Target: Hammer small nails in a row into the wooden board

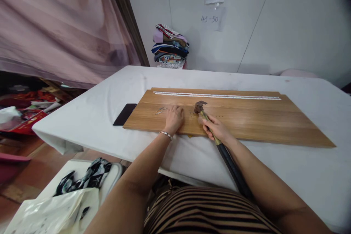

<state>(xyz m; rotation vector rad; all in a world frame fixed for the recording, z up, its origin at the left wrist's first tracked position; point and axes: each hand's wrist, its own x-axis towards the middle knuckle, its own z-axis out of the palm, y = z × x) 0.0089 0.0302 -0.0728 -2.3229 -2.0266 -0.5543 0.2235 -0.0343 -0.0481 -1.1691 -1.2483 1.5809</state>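
My right hand is wrapped around the handle of a claw hammer, high up near the head. The rusty hammer head is over the middle of a brown wooden board, its claw pointing right. On the same board rests my left hand, left of the hammer, with its fingers bent and together. Whatever those fingertips may hold is hidden. Several loose nails lie just left of that hand. A row of small dark dots marks the wood to the right of the hammer head.
Two white measuring strips run along the board's far side. A black flat object lies by its left end on the white-covered table. Folded cloths are stacked behind. At lower left, a chair bears a bag and patterned cloth.
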